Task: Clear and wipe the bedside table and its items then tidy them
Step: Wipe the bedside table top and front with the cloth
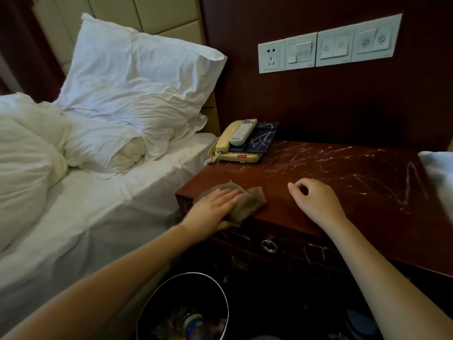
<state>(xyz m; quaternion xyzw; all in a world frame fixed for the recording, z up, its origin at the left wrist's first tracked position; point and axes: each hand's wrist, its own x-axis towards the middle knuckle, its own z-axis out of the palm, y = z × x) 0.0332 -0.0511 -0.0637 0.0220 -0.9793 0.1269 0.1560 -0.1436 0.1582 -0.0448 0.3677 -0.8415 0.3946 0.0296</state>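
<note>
The dark red wooden bedside table [331,182] has white scribble marks across its top, mostly at the back and right. My left hand [213,204] lies flat on a brown cloth [247,203] at the table's front left corner. My right hand [316,200] rests on the tabletop near the front middle, fingers loosely curled, holding nothing. At the back left corner stands a cream telephone [232,148] with a white remote control [244,132] lying across it and a dark blue tray [263,141] with white marks beside it.
A bed with rumpled white pillows [137,77] and sheets runs along the left of the table. A round bin [186,312] holding rubbish stands on the floor below. The drawer's metal ring handle [269,245] faces me. Wall switches and a socket [328,44] sit above. Another white pillow edge [438,175] is at right.
</note>
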